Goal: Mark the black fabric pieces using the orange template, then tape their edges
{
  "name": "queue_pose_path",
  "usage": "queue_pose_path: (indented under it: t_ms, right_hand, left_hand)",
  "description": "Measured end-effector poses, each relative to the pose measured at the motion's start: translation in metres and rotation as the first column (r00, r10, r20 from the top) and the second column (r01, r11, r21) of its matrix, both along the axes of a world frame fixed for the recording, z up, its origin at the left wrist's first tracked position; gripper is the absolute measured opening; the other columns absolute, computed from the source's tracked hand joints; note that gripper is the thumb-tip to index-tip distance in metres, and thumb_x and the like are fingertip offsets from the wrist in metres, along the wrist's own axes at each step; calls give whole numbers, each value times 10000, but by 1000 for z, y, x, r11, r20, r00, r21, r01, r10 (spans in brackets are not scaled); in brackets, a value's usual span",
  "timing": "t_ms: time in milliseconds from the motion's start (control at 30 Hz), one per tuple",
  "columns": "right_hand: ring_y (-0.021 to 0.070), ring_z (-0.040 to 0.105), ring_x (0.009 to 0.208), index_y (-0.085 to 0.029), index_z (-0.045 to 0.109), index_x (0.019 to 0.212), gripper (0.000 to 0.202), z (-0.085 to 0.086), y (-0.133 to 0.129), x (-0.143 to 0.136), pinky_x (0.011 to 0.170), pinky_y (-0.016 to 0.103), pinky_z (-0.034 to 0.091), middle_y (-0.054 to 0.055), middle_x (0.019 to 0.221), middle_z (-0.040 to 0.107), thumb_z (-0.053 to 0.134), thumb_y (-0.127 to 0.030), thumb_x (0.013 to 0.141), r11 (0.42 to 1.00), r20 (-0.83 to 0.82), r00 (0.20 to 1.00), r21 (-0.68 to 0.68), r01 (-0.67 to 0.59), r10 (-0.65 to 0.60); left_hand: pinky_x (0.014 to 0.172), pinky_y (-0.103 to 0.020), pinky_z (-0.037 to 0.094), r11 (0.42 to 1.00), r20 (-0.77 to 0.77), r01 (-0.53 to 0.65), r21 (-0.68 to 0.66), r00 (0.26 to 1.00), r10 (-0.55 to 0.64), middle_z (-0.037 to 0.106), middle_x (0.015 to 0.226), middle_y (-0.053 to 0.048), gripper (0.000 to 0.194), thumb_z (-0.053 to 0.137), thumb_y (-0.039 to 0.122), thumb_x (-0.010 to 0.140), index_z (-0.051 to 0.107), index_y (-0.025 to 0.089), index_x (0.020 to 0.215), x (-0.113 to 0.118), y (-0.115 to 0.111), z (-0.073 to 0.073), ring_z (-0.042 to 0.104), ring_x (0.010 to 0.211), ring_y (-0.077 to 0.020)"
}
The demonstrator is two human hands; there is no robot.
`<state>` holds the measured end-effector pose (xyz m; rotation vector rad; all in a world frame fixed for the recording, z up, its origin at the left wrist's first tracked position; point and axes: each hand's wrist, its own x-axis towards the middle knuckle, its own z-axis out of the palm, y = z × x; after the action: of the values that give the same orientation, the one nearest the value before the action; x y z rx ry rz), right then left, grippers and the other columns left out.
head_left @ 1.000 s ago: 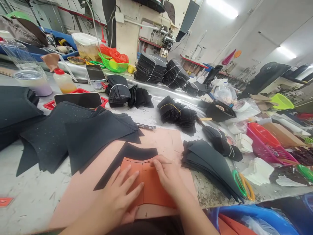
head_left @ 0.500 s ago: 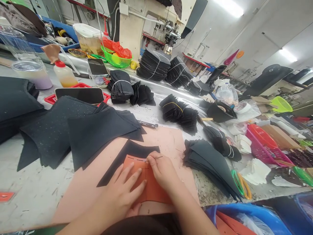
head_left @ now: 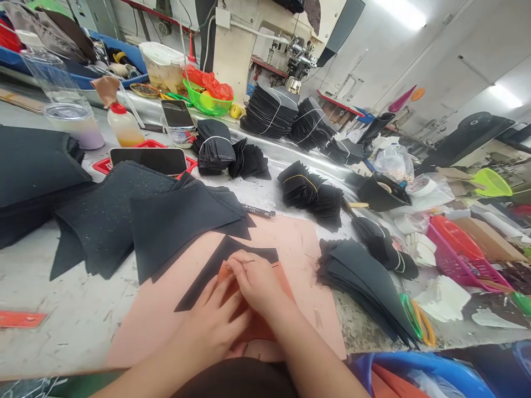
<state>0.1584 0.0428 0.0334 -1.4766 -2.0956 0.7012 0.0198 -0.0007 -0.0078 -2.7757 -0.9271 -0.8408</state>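
Observation:
My left hand [head_left: 218,318] lies with fingers spread on an orange template [head_left: 285,283], pressing it down over a black cut piece [head_left: 198,283]. Slots and thin lines showed on the template earlier; my hands now cover most of it. Pinched in the fingertips of my right hand [head_left: 256,284] is a thin dark stick [head_left: 249,261], held at the template's upper left edge. Its tip is hidden by the fingers. Underneath lies a pale pink board [head_left: 307,243].
Stacked black pieces stand left [head_left: 166,221] and right [head_left: 357,276] of the board. Beyond lie a black marker [head_left: 259,211], tied black bundles [head_left: 213,146] and a phone [head_left: 149,160]. Green and orange scissor handles [head_left: 417,320] rest near the front edge, above a blue bin [head_left: 398,362].
My right hand has moved left along the template's upper edge with the stick, from near its middle to its left corner. My left hand stays on the template. The whole view has shifted slightly.

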Motion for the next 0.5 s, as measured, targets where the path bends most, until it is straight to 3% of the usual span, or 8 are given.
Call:
queue_pose_path:
  t_ms: [133,233,333,400,500]
  right_hand:
    - [162,630,754,-201,615,706,344,1,-2,34,713,262,475,31,772,679,343,-259,909,996,-95,994,-77,46,-54]
    - [181,635,705,-200,599,628,360,0,-10,74,678,283,488,40,703,668,376,-328,881,970,-96,968,-93,224,-233]
    - [180,623,616,-190,630,755,378,-1,-26,102,606,280,486,36,640,647,363,-421,889,912,-132,904,-119,392,-406]
    - [173,616,606,-192,625,828,367,-2,-39,107,569,265,474,32,658,649,355,-431,895,890,-130,885,-162,427,-448]
    - [159,587,611,-209,585,749,182,-1,-56,99,570,249,443,5,655,625,473,-321,838,898,-35,903,-131,421,-428]
  left_hand:
    - [984,-421,265,999,19,-26,21,999,26,638,1108,-48,337,574,437,706,632,290,1004,0,-2,-3,479,1125,-302]
    - [977,-417,274,999,33,-40,14,999,39,661,1060,-41,341,582,406,670,636,288,986,1,-3,-5,521,1068,-295]
    - [982,-417,279,999,48,-52,4,997,52,673,1047,-39,342,588,411,662,644,283,974,2,-4,-5,541,1052,-295]
    - [987,-411,283,999,68,-54,-9,996,54,680,1048,-31,327,590,426,667,654,288,956,2,-4,-4,550,1050,-292]
    - [1000,-392,288,998,103,-53,-27,993,56,679,1074,-8,283,551,419,723,661,307,959,3,-3,-4,554,1069,-278]
